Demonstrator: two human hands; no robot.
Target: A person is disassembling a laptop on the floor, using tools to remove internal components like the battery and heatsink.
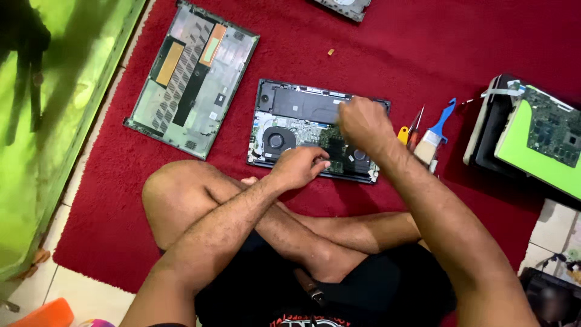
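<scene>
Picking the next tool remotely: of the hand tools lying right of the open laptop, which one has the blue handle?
The brush, the rightmost of the group, with pale bristles. The tools beside it have yellow and red handles.

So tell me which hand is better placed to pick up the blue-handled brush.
Probably the right hand: it hovers over the opened black laptop on the side nearest the blue-handled brush; the left hand is farther away.

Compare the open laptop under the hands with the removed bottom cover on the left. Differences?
The laptop lies square to the person and shows a fan, a dark battery and a circuit board; the bottom cover lies tilted and shows only a grey inner skin with vents and foil patches. Both hands, left and right, are over the laptop; the cover lies untouched. Both rest flat on the red mat.
</scene>
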